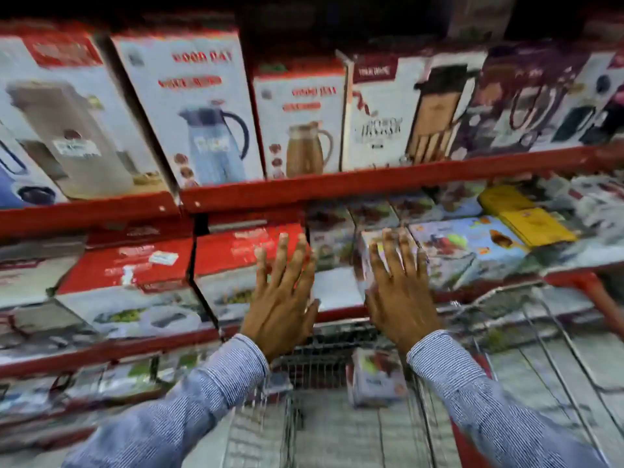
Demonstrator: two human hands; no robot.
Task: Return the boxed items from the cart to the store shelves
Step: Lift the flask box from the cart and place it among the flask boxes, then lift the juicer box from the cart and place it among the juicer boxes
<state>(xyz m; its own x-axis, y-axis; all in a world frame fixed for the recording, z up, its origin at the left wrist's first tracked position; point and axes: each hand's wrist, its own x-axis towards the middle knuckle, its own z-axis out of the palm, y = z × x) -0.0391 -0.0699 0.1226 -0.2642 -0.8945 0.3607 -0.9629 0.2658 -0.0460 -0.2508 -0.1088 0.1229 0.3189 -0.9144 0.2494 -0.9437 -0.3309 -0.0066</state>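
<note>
Nearest: wire shopping cart [324, 373] directly below the forearms, with one small white boxed item [376, 380] lying in it near the right side; printed pictures on it, details blurred. So at least one box remains to shelve.

Left hand [282, 298]: fingers spread, palm forward, holding nothing, in front of the gap on the middle shelf [341, 314].

Right hand [400, 292]: fingers spread flat against the near face of a small pale box [366, 261] standing at that shelf's edge. Pressing, not gripping; cannot tell whether the box is fully seated.

Judgement: placing step, box being pushed home beside the red-topped box [243, 251] and the blue-printed box [469, 246]. Next move likely calls for pushing the box level with its neighbours, then reaching down into the cart.

Farther up: upper shelf [337, 187] carries tall jug boxes [189, 106], leaning.
</note>
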